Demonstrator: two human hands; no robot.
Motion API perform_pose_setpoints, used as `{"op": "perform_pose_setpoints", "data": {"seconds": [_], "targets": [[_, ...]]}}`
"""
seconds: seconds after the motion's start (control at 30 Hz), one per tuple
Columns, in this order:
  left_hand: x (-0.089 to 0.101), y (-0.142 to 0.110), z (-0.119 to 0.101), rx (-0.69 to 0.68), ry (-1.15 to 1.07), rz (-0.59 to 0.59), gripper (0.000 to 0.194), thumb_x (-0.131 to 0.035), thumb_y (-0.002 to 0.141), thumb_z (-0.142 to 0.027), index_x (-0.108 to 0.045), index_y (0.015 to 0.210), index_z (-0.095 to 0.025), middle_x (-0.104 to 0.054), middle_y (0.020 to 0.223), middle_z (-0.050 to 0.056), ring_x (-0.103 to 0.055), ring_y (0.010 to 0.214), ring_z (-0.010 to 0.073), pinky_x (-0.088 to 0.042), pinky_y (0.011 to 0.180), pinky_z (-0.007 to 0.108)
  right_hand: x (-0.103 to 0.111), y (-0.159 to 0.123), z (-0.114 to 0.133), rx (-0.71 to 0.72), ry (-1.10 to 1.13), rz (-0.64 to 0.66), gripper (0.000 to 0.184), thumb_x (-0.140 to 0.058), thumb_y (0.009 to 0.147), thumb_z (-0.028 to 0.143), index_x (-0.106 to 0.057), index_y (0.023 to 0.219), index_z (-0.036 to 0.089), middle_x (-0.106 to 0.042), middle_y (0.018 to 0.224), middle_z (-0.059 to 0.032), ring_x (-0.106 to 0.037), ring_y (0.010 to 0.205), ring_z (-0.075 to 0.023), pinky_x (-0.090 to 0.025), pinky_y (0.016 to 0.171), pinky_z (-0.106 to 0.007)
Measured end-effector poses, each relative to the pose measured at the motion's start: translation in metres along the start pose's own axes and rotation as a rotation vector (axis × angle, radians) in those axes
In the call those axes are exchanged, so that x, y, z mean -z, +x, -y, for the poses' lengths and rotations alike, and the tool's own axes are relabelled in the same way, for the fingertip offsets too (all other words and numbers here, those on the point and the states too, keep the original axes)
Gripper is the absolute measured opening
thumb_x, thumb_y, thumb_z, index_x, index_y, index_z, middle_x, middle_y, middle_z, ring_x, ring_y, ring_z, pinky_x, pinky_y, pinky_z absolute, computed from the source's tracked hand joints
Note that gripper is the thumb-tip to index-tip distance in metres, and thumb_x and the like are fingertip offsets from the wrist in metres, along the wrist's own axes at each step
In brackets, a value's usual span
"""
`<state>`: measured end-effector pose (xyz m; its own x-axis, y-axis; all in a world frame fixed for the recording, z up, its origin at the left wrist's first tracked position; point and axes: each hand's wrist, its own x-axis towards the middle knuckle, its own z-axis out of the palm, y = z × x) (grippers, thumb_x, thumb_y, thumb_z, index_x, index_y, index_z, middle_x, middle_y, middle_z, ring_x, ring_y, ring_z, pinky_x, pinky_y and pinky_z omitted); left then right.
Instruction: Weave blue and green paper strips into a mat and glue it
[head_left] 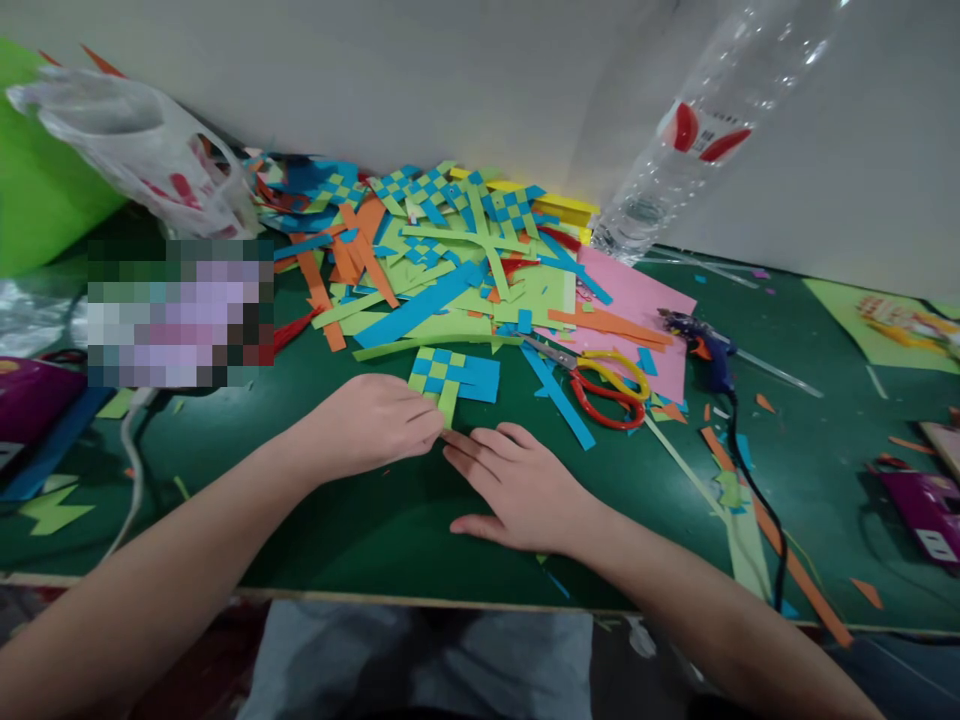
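Observation:
A blue and light green checkered woven paper piece (439,372) lies flat on the green table in front of me. My left hand (386,425) is closed at its near left edge, with curled fingers against the paper strips; the fingertips are mostly hidden. Close to the lower end of a green strip, my right hand (517,485) rests palm down with its fingers stretched out. Its fingertips nearly meet my left hand. To the right of the woven piece lie scissors (600,385) with one yellow and one red handle loop.
Behind my hands spreads a heap of paper strips (450,250) and woven pieces. A clear plastic bottle (697,140) leans at the wall. A blue glue gun (712,355) with a black cord lies right, near a pink sheet (637,300). A plastic cup in a bag (142,150) stands left.

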<state>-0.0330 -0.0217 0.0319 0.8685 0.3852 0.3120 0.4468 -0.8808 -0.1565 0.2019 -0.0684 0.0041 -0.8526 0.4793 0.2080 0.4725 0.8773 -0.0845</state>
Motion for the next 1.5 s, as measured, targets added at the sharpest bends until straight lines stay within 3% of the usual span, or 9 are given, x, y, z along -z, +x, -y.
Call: {"op": "perform_pose_setpoints", "data": {"seconds": [0.43,1.5], "targets": [[-0.009,-0.001,0.0,0.012,-0.064,0.007,0.025,-0.05,0.094,-0.017,-0.054,0.069,-0.019,-0.053,0.055,-0.003,-0.047,0.051,0.0135,-0.03,0.053,0.031,0.002,-0.001,-0.001,0.034,0.007,-0.063,0.064,-0.046,0.095,0.058,-0.059,0.127,0.004,-0.064,0.13,-0.0185,-0.058,0.116,-0.0278,-0.045,0.101,-0.043],[-0.011,-0.007,0.006,0.023,-0.13,0.08,0.025,-0.05,0.095,-0.023,-0.06,0.071,-0.019,-0.058,0.058,-0.002,-0.053,0.053,0.0139,-0.032,0.054,0.029,0.001,-0.002,-0.004,0.062,-0.045,-0.063,0.055,-0.044,0.098,0.051,-0.062,0.123,0.006,-0.063,0.132,-0.017,-0.058,0.117,-0.0255,-0.047,0.099,-0.042]]}}
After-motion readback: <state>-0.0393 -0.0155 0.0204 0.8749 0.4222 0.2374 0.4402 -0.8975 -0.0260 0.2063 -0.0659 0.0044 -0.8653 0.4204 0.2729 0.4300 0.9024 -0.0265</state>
